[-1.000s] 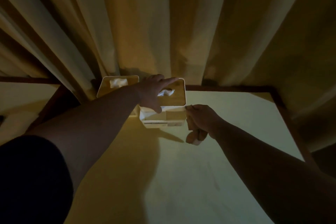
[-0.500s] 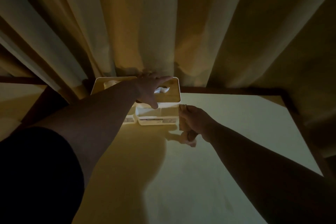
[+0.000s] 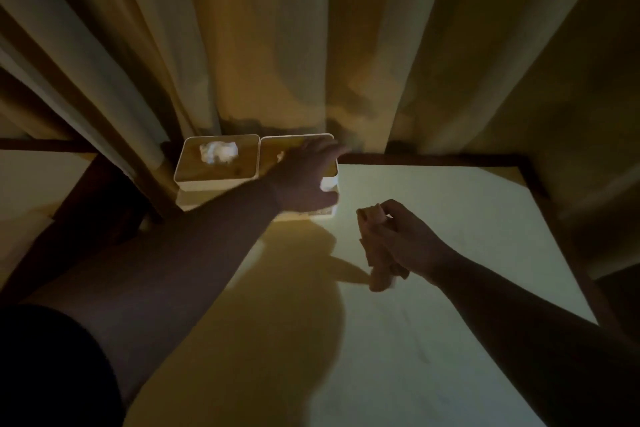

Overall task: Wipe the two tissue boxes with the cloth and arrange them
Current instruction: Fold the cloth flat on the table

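Note:
Two white tissue boxes with wooden lids stand side by side at the table's far left corner, against the curtain. The left tissue box [image 3: 218, 170] shows a white tissue poking from its lid. My left hand [image 3: 306, 177] lies over the right tissue box [image 3: 277, 149], fingers spread across the lid and thumb down its front, so most of that box is hidden. My right hand [image 3: 405, 243] hovers over the table to the right of the boxes, closed around a crumpled tan cloth [image 3: 377, 253] and apart from both boxes.
The pale table [image 3: 415, 340] has a dark wooden rim along its back and right edges. Heavy curtains [image 3: 277, 45] hang directly behind the boxes. Another pale surface [image 3: 27, 184] lies at the far left beyond a dark gap. The light is dim.
My left hand has set the right box down flush beside the left one, further back against the curtain. My right hand with the cloth has drawn away from the box toward the right.

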